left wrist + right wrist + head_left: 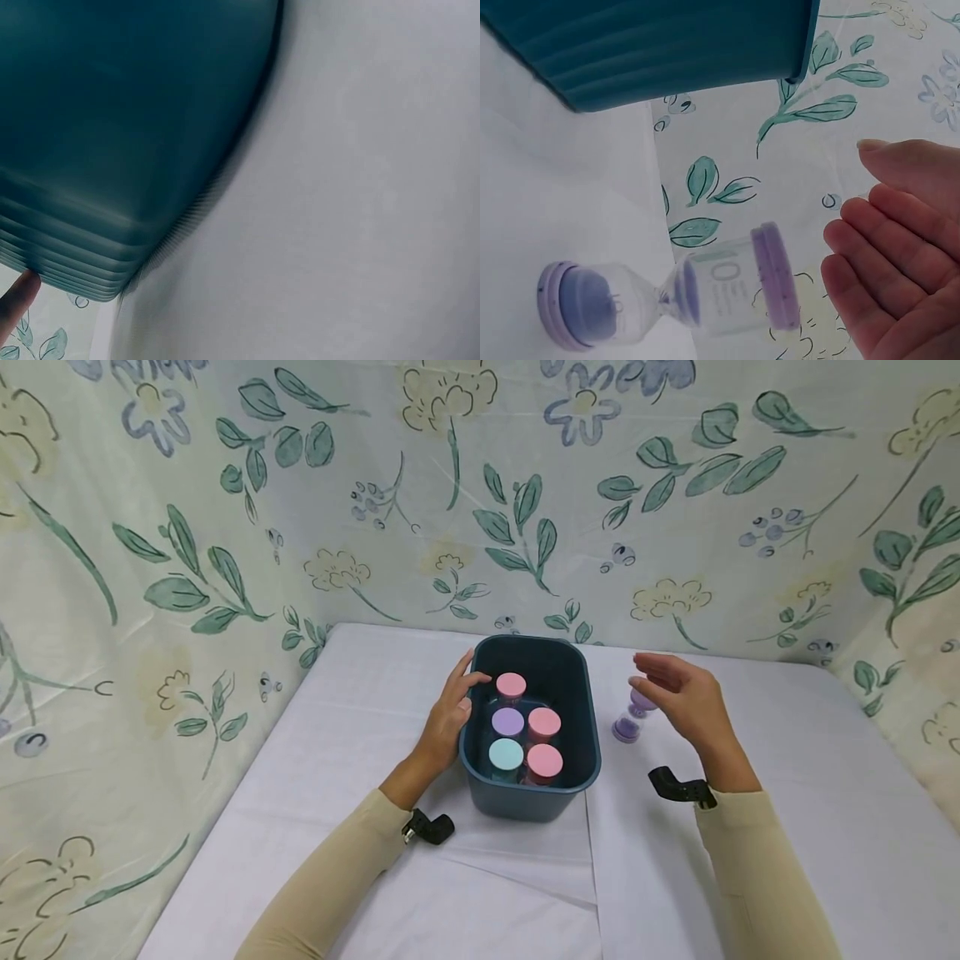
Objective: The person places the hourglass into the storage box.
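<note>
A small sand timer (727, 289) with purple end caps, purple sand and a "10" on its glass stands on the white table, to the right of a dark teal bin (525, 810). My right hand (682, 693) is just beside the timer's upper cap, palm towards it, fingers lightly bent and apart from it in the right wrist view. My left hand (447, 714) rests against the bin's left side, one finger lying over the rim. Inside the bin, several sand timers show pink caps (544, 724), a purple cap (507, 722) and a light teal cap (506, 753).
A white cloth (315, 735) covers the table. Behind it hangs a floral curtain (420, 543), which also runs down both sides. Black wrist cameras (678, 787) are strapped at both wrists over beige sleeves.
</note>
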Motion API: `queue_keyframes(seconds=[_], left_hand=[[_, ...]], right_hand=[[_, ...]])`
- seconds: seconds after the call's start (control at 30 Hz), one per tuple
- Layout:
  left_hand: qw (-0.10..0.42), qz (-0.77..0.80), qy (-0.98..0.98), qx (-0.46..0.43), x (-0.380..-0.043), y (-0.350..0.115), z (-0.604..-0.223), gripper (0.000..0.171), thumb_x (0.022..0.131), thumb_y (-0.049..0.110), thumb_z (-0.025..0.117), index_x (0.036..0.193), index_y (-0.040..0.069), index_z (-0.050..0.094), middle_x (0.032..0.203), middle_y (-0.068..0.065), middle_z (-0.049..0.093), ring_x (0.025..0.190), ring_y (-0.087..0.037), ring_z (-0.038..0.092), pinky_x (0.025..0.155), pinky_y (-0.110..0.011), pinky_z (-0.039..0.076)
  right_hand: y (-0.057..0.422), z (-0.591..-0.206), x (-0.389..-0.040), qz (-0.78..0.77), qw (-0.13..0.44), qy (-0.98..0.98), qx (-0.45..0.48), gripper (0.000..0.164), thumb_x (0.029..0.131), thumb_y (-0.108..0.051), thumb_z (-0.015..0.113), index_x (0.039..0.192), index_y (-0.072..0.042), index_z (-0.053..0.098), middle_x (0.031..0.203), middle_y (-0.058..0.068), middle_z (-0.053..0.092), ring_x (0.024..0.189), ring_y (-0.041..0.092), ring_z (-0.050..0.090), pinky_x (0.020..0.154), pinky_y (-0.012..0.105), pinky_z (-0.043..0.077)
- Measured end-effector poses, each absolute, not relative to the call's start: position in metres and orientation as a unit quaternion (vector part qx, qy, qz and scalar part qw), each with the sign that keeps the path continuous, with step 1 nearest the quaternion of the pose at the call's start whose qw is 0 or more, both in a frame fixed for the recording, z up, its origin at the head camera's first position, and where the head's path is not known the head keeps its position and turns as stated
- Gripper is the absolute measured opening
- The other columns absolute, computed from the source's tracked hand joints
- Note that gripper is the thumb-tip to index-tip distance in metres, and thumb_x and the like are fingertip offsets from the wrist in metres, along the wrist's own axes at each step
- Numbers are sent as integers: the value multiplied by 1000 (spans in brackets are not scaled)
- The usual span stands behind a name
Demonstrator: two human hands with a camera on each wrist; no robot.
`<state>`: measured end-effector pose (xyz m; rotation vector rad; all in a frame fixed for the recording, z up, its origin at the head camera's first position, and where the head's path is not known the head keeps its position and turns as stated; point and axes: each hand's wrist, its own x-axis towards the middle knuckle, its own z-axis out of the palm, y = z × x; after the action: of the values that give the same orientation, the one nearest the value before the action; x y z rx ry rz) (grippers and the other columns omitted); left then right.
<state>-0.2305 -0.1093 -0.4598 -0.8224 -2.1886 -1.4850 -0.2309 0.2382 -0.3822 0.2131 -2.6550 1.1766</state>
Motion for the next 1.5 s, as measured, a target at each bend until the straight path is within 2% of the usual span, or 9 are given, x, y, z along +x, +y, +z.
queue_keyframes(seconds=[0.3,0.53,0.67,0.77,0.93,1.1,1.17,1.33,1.5], left_hand=[[186,-521,-781,-288,-231,-110,-460,47,95,32,25,134,17,47,161,-3,13,146,-19,16,110,-60,21],[185,-528,-773,-299,-233,-110,-460,47,93,26,26,134,16,47,161,-3,12,146,-21,16,110,-61,20],[184,-528,-775,-296,-233,-110,-459,47,94,31,25,134,16,47,161,-4,13,146,-20,16,109,-61,21],[184,-528,-774,-297,-232,-111,-459,47,96,30,25,134,13,48,161,-7,13,146,-23,16,109,-61,21],[180,-533,-768,-305,-222,-112,-447,44,94,15,28,132,2,48,159,-19,14,145,-35,17,110,-62,19],[169,-540,-765,-308,-206,-111,-427,44,94,14,28,129,-3,48,156,-26,16,143,-42,19,110,-61,19],[168,-539,-767,-304,-204,-111,-423,45,95,20,27,129,-2,47,156,-25,17,143,-41,19,110,-61,19],[168,-540,-767,-303,-203,-111,-421,44,94,16,28,128,-3,47,156,-26,17,143,-42,19,110,-61,19],[167,-542,-766,-303,-206,-111,-427,45,92,15,28,129,-1,48,157,-24,16,144,-39,18,111,-61,18]], right_hand=[[250,-399,-234,423,95,-900,37,61,88,-45,65,137,-12,53,138,11,54,126,31,51,99,48,43],[256,-407,-232,438,79,-895,36,64,86,-47,67,139,-14,52,137,7,56,122,26,55,96,31,44],[258,-412,-230,440,69,-895,30,66,85,-48,67,139,-15,52,138,7,54,122,25,55,95,27,44],[259,-415,-228,442,61,-895,28,67,85,-49,67,140,-15,51,139,8,53,122,26,55,93,25,45],[260,-418,-227,443,58,-894,27,67,84,-47,69,140,-13,51,139,9,53,119,26,57,86,14,45],[260,-420,-226,424,62,-903,25,67,85,-46,69,140,-13,51,138,12,54,114,28,58,86,18,49],[260,-421,-226,419,65,-905,25,66,85,-46,69,139,-12,52,136,13,55,111,27,58,83,17,49],[260,-421,-226,416,68,-906,24,65,85,-46,69,138,-12,53,131,14,58,105,24,58,78,13,48],[261,-421,-225,414,67,-907,25,65,85,-46,68,138,-11,53,134,15,57,112,30,60,89,31,51]])
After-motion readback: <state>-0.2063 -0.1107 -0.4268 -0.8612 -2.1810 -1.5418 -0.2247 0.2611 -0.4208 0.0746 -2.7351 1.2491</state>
